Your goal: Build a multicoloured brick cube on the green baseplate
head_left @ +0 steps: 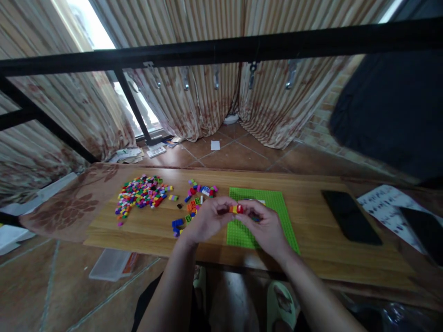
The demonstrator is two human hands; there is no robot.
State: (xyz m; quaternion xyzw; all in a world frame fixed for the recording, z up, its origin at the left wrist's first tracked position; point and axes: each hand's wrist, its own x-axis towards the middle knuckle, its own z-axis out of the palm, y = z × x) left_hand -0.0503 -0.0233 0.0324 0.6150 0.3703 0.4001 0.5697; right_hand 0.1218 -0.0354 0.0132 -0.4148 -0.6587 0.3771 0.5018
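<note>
Between both hands, above the green baseplate (277, 203), are small red, orange and yellow toy bricks (236, 209). My left hand (211, 219) pinches their left end. At the red end, the fingers of my right hand (265, 226) are closed on them. Whether the bricks are joined in one piece is too small to tell. Part of the baseplate lies hidden under my hands, along with a few pieces on it. Just left of my left hand are loose bricks, including a blue brick (177, 222) and an orange brick (191, 206).
A large pile of mixed bricks (141, 191) covers the left of the wooden table (311, 258). On the right lie a black phone-like slab (351, 216) and a printed sheet (380, 203). A clear plastic box (109, 264) sits on the floor. A black metal bar (221, 49) crosses beyond the table.
</note>
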